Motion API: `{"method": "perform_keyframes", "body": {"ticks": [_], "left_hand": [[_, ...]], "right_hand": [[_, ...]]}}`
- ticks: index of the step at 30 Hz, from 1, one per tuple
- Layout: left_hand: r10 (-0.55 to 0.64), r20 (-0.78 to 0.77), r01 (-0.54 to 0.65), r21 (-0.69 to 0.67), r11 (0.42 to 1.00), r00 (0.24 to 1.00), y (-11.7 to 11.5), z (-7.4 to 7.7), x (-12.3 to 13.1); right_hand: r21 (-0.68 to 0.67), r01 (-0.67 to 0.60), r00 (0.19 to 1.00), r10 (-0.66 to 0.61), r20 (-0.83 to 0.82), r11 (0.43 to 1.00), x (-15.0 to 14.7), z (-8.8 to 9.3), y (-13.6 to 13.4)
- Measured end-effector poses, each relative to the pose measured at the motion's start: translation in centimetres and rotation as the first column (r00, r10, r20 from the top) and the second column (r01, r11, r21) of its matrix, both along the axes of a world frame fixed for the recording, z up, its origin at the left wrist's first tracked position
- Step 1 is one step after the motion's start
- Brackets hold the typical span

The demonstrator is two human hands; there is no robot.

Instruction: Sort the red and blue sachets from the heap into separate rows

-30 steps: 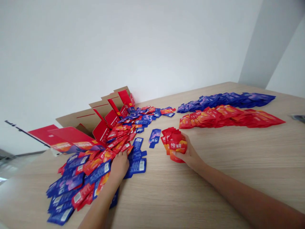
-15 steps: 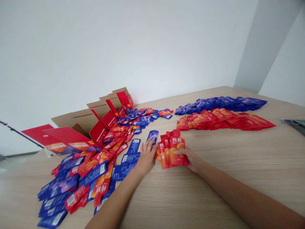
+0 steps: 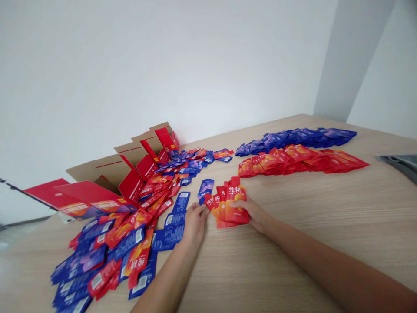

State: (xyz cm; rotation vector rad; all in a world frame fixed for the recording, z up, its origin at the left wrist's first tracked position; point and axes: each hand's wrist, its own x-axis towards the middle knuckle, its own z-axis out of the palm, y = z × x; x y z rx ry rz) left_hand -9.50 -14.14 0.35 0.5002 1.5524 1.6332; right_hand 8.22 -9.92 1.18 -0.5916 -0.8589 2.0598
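My right hand [image 3: 252, 213] grips a fanned stack of red packets [image 3: 230, 204] resting on the wooden table [image 3: 293, 243]. My left hand [image 3: 194, 219] lies beside it, its fingertips pinching a red packet at the fan's left edge [image 3: 208, 201]. A single blue packet [image 3: 206, 188] lies just beyond the fingers. To the left spreads a mixed heap of red and blue packets [image 3: 130, 226].
A row of red packets [image 3: 299, 160] and a row of blue packets [image 3: 293, 138] lie at the far right. Open cardboard boxes with red flaps [image 3: 130, 165] stand at the back left by the white wall. A dark object [image 3: 399, 163] sits at the right edge.
My left hand left the mixed heap and came right to the red fan. My right hand lowered the fan toward the table and spread it wider.
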Motion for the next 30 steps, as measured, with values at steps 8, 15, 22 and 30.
{"method": "perform_keyframes", "body": {"ticks": [8,15,22,30], "left_hand": [[-0.437,0.169,0.424,0.107,0.899,0.883,1.8,1.3,4.3],[-0.342,-0.181,0.382,0.294,0.876,0.922,0.7,2.1,5.6],[-0.518,-0.035,0.487,0.401,0.776,0.855,0.4,1.8,5.5],[-0.408,0.364,0.302,0.314,0.9,0.837,1.7,-0.9,9.6]], "right_hand": [[0.026,-0.014,1.0,0.014,-0.013,1.0,0.3,-0.3,-0.1],[0.244,0.139,0.989,-0.148,0.019,0.96,0.8,0.2,-0.4],[0.66,-0.003,0.979,-0.132,0.156,0.752,2.9,0.3,-0.2],[0.56,0.007,0.975,-0.129,0.179,0.829,2.5,-2.9,0.2]]}}
